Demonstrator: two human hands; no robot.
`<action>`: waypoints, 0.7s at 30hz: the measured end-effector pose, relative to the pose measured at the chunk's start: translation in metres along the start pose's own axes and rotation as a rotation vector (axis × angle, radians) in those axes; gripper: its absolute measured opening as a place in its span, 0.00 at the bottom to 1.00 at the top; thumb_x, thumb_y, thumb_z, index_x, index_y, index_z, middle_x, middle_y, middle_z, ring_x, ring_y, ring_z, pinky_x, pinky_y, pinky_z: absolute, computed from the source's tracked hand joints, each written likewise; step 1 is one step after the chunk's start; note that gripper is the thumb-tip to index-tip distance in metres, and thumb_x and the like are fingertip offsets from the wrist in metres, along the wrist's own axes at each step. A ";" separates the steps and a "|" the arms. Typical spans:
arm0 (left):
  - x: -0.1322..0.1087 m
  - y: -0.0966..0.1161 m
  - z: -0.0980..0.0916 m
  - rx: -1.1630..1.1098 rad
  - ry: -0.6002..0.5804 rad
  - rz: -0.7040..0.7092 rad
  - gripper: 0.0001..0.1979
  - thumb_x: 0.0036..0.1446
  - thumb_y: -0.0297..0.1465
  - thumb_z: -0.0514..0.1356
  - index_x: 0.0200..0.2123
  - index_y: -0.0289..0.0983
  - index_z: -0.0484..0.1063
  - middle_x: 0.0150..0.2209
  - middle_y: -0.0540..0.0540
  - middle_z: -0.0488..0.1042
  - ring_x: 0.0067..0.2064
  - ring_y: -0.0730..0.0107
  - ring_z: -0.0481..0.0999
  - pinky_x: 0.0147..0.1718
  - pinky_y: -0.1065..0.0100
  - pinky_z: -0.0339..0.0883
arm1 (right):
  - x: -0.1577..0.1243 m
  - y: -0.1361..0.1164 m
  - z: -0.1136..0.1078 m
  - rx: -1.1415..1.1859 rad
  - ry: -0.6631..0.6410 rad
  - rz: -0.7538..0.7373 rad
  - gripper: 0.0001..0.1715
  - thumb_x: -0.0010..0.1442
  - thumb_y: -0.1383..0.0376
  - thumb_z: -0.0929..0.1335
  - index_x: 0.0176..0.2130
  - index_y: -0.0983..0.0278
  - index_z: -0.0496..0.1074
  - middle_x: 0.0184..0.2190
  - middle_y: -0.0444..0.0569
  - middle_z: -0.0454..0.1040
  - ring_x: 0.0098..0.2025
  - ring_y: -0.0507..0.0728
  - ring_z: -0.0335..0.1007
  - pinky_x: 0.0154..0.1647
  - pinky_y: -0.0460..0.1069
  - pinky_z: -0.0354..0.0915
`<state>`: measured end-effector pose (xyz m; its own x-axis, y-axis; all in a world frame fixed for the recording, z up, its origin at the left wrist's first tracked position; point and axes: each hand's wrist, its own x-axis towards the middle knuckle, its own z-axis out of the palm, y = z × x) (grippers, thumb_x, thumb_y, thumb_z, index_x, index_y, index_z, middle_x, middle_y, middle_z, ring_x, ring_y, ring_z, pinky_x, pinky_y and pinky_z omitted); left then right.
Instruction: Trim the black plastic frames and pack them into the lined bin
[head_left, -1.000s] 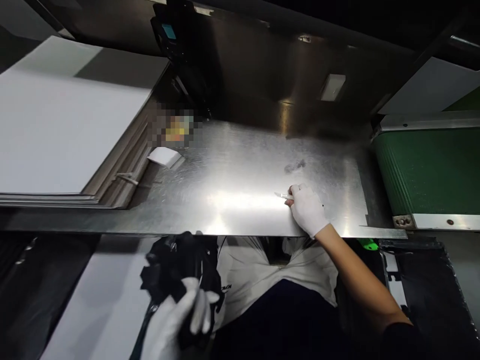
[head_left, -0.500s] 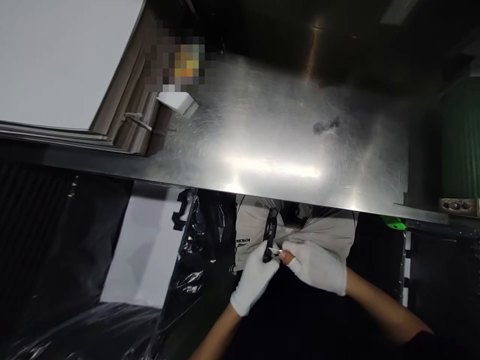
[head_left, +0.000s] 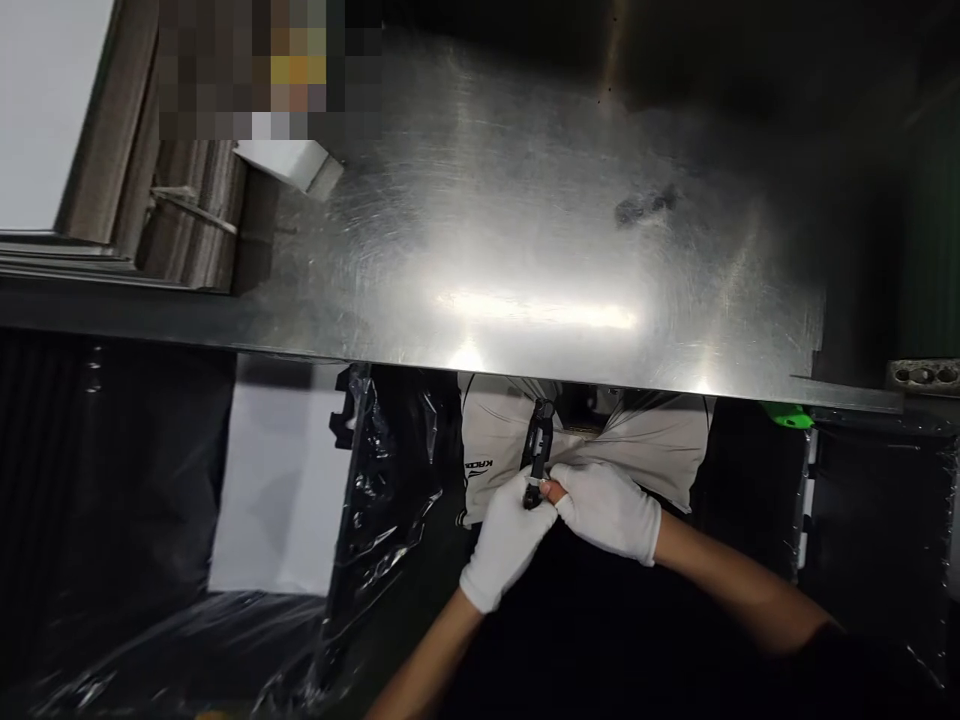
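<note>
Over the lap, my left hand (head_left: 506,545), in a white glove, is closed around the lower end of a long, narrow black plastic-looking part (head_left: 540,440). The part stands roughly lengthwise, its far end near the table edge. My right hand (head_left: 611,508), also gloved but with the thumb tip bare, is closed in a pinch. Between its thumb and fingers is a small thin pale strip (head_left: 535,481), laid against the black part just above my left fingers. The fingertips partly hide the strip, and its exact kind cannot be made out.
A scratched metal table (head_left: 525,240) spans the front. Stacked cardboard sheets (head_left: 187,225) and a small white box (head_left: 285,160) stand on its left. Below left are a white sheet (head_left: 277,480) and black plastic wrapping (head_left: 397,520). A green object (head_left: 787,415) sits under the right edge.
My right hand has moved left, closer to the left hand, bringing the thin strip across the black part. The camera view has shifted, so the cardboard stack sits farther left.
</note>
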<state>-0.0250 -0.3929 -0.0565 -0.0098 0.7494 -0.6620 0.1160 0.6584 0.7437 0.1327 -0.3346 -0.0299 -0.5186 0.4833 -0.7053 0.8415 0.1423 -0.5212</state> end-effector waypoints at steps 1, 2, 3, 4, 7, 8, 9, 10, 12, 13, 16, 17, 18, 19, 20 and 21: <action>0.000 0.000 0.000 0.005 0.005 0.001 0.08 0.50 0.38 0.61 0.27 0.40 0.69 0.25 0.53 0.67 0.29 0.68 0.64 0.32 0.67 0.63 | 0.000 0.000 0.002 0.011 0.005 0.019 0.23 0.83 0.55 0.56 0.49 0.62 0.75 0.41 0.50 0.85 0.41 0.58 0.83 0.39 0.50 0.63; 0.001 0.000 0.001 0.009 0.010 0.001 0.08 0.49 0.38 0.61 0.26 0.40 0.69 0.24 0.53 0.66 0.29 0.68 0.64 0.32 0.67 0.62 | 0.000 0.000 0.005 0.020 0.010 0.038 0.23 0.83 0.55 0.56 0.49 0.62 0.75 0.41 0.50 0.84 0.41 0.58 0.83 0.39 0.50 0.63; 0.001 -0.001 0.001 0.013 0.013 0.000 0.08 0.49 0.38 0.61 0.26 0.40 0.68 0.24 0.53 0.66 0.29 0.68 0.63 0.32 0.67 0.62 | 0.000 0.000 0.007 0.031 0.018 0.052 0.23 0.83 0.55 0.56 0.49 0.62 0.75 0.41 0.50 0.84 0.41 0.58 0.83 0.38 0.50 0.63; 0.001 -0.001 0.001 0.017 0.015 -0.001 0.08 0.50 0.38 0.61 0.26 0.40 0.68 0.24 0.53 0.66 0.29 0.68 0.63 0.32 0.67 0.61 | 0.000 0.000 0.010 0.043 0.027 0.060 0.23 0.83 0.55 0.56 0.49 0.61 0.75 0.41 0.49 0.85 0.41 0.58 0.83 0.38 0.50 0.63; 0.002 -0.002 0.001 0.025 0.016 -0.003 0.08 0.51 0.37 0.61 0.26 0.39 0.68 0.25 0.53 0.66 0.29 0.69 0.63 0.32 0.67 0.61 | 0.000 0.000 0.013 0.066 0.053 0.056 0.23 0.83 0.56 0.55 0.49 0.61 0.75 0.41 0.49 0.85 0.41 0.58 0.83 0.38 0.50 0.62; 0.001 -0.002 0.001 0.028 0.014 -0.004 0.08 0.51 0.37 0.61 0.26 0.39 0.68 0.25 0.53 0.67 0.29 0.69 0.63 0.32 0.67 0.61 | 0.000 0.001 0.013 0.067 0.055 0.047 0.23 0.83 0.56 0.56 0.48 0.61 0.75 0.41 0.49 0.85 0.40 0.58 0.83 0.37 0.50 0.62; 0.001 -0.002 0.001 0.031 0.011 -0.005 0.08 0.50 0.37 0.61 0.26 0.39 0.68 0.25 0.53 0.67 0.29 0.69 0.63 0.32 0.67 0.61 | 0.000 0.002 0.013 0.065 0.049 0.031 0.23 0.83 0.56 0.56 0.48 0.61 0.75 0.41 0.49 0.85 0.40 0.58 0.83 0.37 0.50 0.62; 0.001 -0.002 0.001 0.034 0.005 -0.006 0.08 0.50 0.37 0.61 0.26 0.39 0.69 0.24 0.53 0.67 0.29 0.69 0.63 0.32 0.67 0.61 | 0.000 0.004 0.012 0.063 0.038 0.011 0.22 0.83 0.56 0.57 0.48 0.61 0.75 0.41 0.49 0.85 0.40 0.58 0.83 0.37 0.50 0.62; 0.001 -0.002 0.001 0.039 -0.005 -0.005 0.08 0.50 0.37 0.61 0.26 0.39 0.70 0.24 0.53 0.67 0.30 0.68 0.64 0.32 0.67 0.62 | 0.001 0.006 0.011 0.065 0.018 -0.025 0.21 0.83 0.56 0.58 0.49 0.61 0.75 0.41 0.48 0.85 0.41 0.58 0.83 0.37 0.50 0.62; 0.000 -0.002 0.001 0.041 -0.008 -0.005 0.08 0.50 0.37 0.61 0.26 0.39 0.71 0.25 0.52 0.68 0.30 0.68 0.64 0.32 0.67 0.62 | 0.001 0.007 0.011 0.066 0.016 -0.031 0.21 0.83 0.56 0.58 0.49 0.61 0.75 0.41 0.48 0.85 0.41 0.58 0.83 0.37 0.50 0.62; 0.000 -0.001 0.000 0.038 -0.008 -0.001 0.07 0.50 0.36 0.61 0.26 0.39 0.71 0.25 0.53 0.68 0.30 0.68 0.65 0.33 0.66 0.63 | 0.001 0.007 0.012 0.077 0.026 -0.009 0.22 0.83 0.57 0.57 0.48 0.61 0.75 0.41 0.49 0.84 0.40 0.58 0.82 0.38 0.50 0.63; 0.000 0.000 0.001 0.036 -0.007 0.002 0.07 0.50 0.36 0.61 0.26 0.39 0.70 0.25 0.53 0.68 0.30 0.68 0.65 0.33 0.66 0.63 | 0.000 0.006 0.012 0.084 0.027 0.002 0.22 0.83 0.57 0.57 0.48 0.61 0.76 0.40 0.48 0.84 0.40 0.58 0.82 0.38 0.50 0.64; 0.000 0.001 0.001 0.033 -0.006 0.006 0.07 0.50 0.36 0.61 0.26 0.39 0.70 0.25 0.53 0.68 0.30 0.67 0.65 0.34 0.66 0.64 | 0.000 0.005 0.012 0.091 0.027 0.014 0.22 0.83 0.57 0.58 0.47 0.61 0.76 0.40 0.48 0.84 0.40 0.58 0.82 0.38 0.50 0.64; 0.000 0.001 0.001 0.028 -0.007 0.011 0.06 0.50 0.35 0.61 0.26 0.39 0.70 0.25 0.53 0.68 0.30 0.67 0.65 0.34 0.66 0.64 | -0.001 0.003 0.012 0.096 0.023 0.028 0.22 0.83 0.57 0.58 0.47 0.61 0.76 0.39 0.48 0.84 0.40 0.58 0.82 0.38 0.50 0.64; 0.000 0.002 0.001 0.023 -0.008 0.015 0.06 0.50 0.35 0.61 0.26 0.39 0.69 0.25 0.53 0.68 0.30 0.67 0.65 0.35 0.66 0.64 | -0.001 0.002 0.012 0.101 0.019 0.041 0.23 0.83 0.56 0.58 0.46 0.62 0.77 0.40 0.49 0.84 0.40 0.58 0.82 0.39 0.50 0.64; 0.000 0.003 0.001 0.018 -0.010 0.018 0.06 0.49 0.35 0.61 0.26 0.39 0.69 0.25 0.53 0.68 0.30 0.67 0.65 0.35 0.66 0.64 | -0.002 0.000 0.011 0.103 0.015 0.054 0.23 0.83 0.56 0.58 0.47 0.62 0.77 0.40 0.49 0.85 0.41 0.58 0.83 0.39 0.50 0.64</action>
<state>-0.0236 -0.3912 -0.0548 0.0022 0.7604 -0.6495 0.1339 0.6434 0.7537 0.1319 -0.3453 -0.0342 -0.4696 0.5008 -0.7270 0.8480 0.0268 -0.5293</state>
